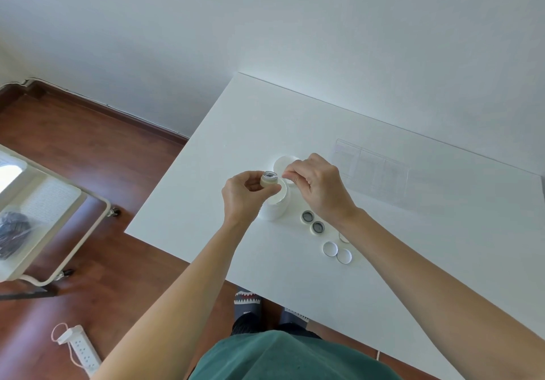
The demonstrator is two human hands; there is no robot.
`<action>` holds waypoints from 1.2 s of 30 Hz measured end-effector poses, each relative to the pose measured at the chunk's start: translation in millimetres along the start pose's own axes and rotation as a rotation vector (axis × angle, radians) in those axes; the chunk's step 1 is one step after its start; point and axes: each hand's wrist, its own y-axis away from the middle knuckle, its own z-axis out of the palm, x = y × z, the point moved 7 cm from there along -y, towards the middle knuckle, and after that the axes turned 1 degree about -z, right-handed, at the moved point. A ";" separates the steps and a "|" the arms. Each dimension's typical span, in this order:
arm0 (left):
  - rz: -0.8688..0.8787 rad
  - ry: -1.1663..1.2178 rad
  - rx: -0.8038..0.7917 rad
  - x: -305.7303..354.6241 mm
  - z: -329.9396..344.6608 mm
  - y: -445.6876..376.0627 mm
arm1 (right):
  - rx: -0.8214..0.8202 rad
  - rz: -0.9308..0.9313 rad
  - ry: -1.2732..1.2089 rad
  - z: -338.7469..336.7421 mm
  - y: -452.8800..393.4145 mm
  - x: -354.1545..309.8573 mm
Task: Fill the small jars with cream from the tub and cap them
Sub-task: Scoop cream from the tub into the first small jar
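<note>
Left hand (243, 194) — fingers gripping a small jar (269, 179), holding it above the open tub (275, 206) on the white counter (398, 261). Right hand (320, 186) — fingers pinching together beside the jar's mouth; what they are holding is too small to tell. Two empty jars (313, 222) and loose caps (337, 251) are sitting near the right wrist.

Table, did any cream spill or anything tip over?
No spill shows on the table. The two open jars stand upright, loose caps beside them. The left hand tilts the held jar over the tub; nothing looks odd.
</note>
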 end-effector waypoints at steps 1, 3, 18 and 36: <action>0.000 0.002 0.000 0.2 -0.1 -0.3 | 0.004 -0.011 0.002 -1.7 0.1 -0.3; 0.003 0.004 -0.001 1.4 0.0 -0.8 | 0.009 -0.029 0.007 -3.9 0.6 -0.5; 0.033 0.025 -0.014 4.8 2.3 -4.4 | 0.107 -0.091 0.020 -12.3 5.1 7.0; 0.121 0.107 -0.053 -1.7 -16.9 -3.5 | 0.228 0.855 -0.636 7.7 18.4 84.3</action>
